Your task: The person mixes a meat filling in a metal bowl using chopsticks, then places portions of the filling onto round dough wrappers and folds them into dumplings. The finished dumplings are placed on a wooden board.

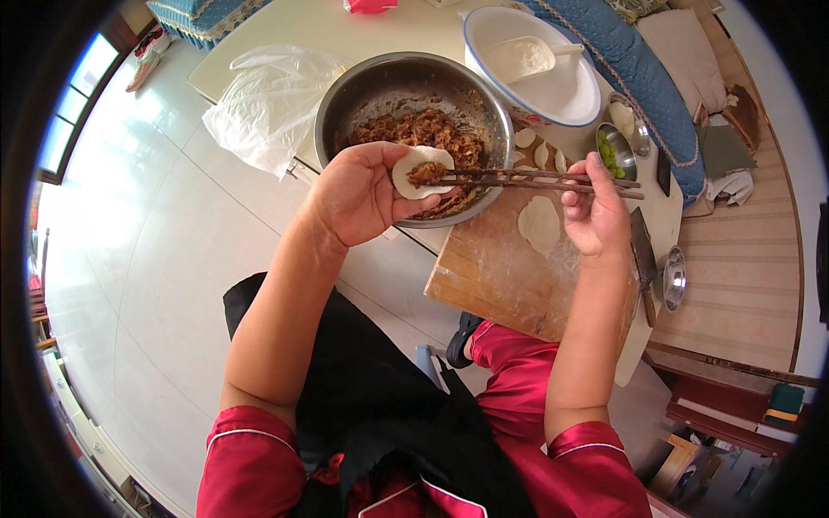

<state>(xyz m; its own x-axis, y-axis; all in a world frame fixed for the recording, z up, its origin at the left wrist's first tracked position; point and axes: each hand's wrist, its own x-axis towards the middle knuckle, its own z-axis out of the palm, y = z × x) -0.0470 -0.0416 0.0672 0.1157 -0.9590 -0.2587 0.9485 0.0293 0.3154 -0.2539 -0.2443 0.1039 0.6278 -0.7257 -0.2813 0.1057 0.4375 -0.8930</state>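
My left hand (363, 191) holds a round dough wrapper (424, 156) flat on its fingers, over the near rim of a steel bowl (330, 123). A lump of brown minced filling (425, 173) lies on the wrapper. My right hand (597, 210) grips a pair of wooden chopsticks (511, 179), whose tips touch that lump. More filling (421, 129) fills part of the bowl. To the right, flat wrappers (539, 223) lie on a floured wooden board (499, 278). Several folded dumplings (541, 156) sit at the board's far side, partly hidden behind the chopsticks.
A white enamel basin (570, 107) with a flour scoop (528, 59) stands behind the board. Small steel bowls flank the right edge, one with green pieces (607, 154). A cleaver (642, 249) lies by an empty steel bowl (673, 278). A plastic bag (259, 110) hangs over the table edge.
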